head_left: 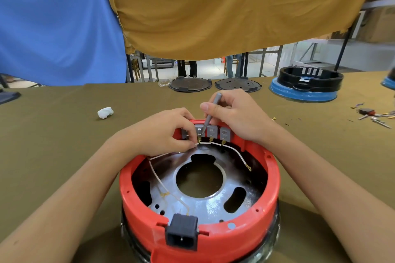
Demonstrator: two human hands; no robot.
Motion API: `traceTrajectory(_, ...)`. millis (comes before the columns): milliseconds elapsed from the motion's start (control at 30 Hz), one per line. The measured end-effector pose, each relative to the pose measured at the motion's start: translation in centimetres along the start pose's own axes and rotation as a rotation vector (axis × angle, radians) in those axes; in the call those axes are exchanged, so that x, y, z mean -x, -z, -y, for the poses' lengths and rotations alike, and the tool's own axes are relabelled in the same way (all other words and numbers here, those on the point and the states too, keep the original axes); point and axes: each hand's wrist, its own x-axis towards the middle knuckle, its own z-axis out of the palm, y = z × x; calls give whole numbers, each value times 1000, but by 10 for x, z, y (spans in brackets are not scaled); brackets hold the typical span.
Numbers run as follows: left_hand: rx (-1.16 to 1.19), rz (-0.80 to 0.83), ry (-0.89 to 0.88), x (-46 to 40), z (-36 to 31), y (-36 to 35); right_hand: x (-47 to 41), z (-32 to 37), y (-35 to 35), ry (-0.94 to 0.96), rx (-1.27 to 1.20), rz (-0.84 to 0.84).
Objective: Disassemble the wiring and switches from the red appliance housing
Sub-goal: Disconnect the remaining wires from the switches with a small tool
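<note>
The round red appliance housing point(269, 194) lies upside down on the table in front of me, with a silver metal plate point(205, 205) inside. A row of grey switches point(213, 131) sits at its far wall, with brass terminals and white wires point(239, 157) running from them. My left hand point(164, 132) pinches a white wire at the leftmost terminals. My right hand point(230, 113) holds a thin grey tool point(210, 113) whose tip touches a switch terminal. A black power socket point(181, 232) is set in the near wall.
A white crumpled wad point(105, 112) lies at the left on the olive cloth table point(64, 134). Two dark round lids point(190, 84) sit at the far edge, a black and blue housing point(307, 83) at far right, and removed switches and wires point(372, 114) at right.
</note>
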Motion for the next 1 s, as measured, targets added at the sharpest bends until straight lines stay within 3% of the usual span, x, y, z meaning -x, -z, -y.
traceTrajectory(200, 9, -8, 8, 0, 1, 0, 7, 8, 7, 132, 63, 99)
traceTrajectory(367, 21, -12, 6, 0, 2, 0, 8, 6, 15, 170, 86, 76)
traceTrajectory(1000, 26, -15, 18, 1, 3, 1, 19, 30, 5, 335, 606, 252)
